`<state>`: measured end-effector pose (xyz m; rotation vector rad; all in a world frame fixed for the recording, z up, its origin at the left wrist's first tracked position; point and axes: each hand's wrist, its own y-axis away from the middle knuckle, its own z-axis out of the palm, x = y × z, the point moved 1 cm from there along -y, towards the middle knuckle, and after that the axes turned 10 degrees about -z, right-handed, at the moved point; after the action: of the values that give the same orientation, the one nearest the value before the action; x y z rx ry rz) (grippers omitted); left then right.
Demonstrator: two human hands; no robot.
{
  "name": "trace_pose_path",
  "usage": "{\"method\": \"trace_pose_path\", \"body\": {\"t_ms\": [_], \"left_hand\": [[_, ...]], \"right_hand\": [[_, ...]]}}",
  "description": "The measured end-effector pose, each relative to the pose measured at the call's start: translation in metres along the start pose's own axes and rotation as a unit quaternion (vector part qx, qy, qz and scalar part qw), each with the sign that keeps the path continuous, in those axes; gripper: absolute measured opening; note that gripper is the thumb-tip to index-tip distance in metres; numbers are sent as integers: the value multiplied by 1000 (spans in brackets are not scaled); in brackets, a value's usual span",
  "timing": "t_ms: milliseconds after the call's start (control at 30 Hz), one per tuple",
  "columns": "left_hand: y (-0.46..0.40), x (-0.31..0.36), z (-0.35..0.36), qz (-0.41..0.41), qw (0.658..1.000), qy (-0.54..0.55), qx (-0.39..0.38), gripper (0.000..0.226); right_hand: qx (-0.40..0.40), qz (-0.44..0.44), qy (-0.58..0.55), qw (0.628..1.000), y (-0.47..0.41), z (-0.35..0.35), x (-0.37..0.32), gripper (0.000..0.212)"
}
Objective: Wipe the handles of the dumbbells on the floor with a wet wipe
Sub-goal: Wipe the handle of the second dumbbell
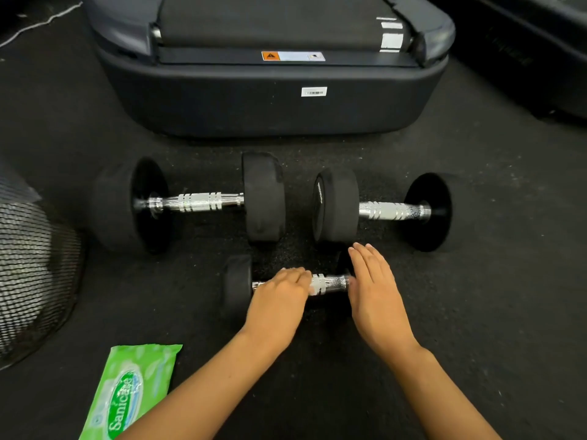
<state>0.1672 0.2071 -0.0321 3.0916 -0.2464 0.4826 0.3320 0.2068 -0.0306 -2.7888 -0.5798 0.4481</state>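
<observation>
Three black dumbbells with chrome handles lie on the dark rubber floor. The small dumbbell (332, 283) is nearest me. My left hand (279, 296) lies over the left part of its handle with fingers curled, and a sliver of white wet wipe (312, 291) shows under the fingertips. My right hand (374, 290) rests flat with straight fingers on the small dumbbell's right head, hiding it. Behind lie two larger dumbbells, one on the left (197, 202) and one on the right (392, 211), untouched.
A green pack of wet wipes (133, 389) lies on the floor at the lower left. The rear end of a treadmill (270, 100) stands just behind the dumbbells. A black mesh object (31, 265) sits at the left edge.
</observation>
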Motion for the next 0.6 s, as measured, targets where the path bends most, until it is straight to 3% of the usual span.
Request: {"method": "trace_pose_path", "body": {"t_ms": [100,200,367,433,600], "left_hand": [[-6,13,-5,38,998,51,-15,39],[-10,12,-11,22,998,48,-32,41],[-3,7,-19,11,996,53,-65,47],[-2,6,-19,12,998,51,-38,51],[6,3,-30,-1,998,-48,-27,66]], "right_hand": [[0,4,1,1000,0,1,-1,42],[-15,-4,-14,1000,-2,-3,-1,43],[-5,-6,-115,993,2,-19,-10,39],[7,-53,-81,995,5,-18,-24,32],[-28,-64,-35,997,-9,-2,-46,13]]}}
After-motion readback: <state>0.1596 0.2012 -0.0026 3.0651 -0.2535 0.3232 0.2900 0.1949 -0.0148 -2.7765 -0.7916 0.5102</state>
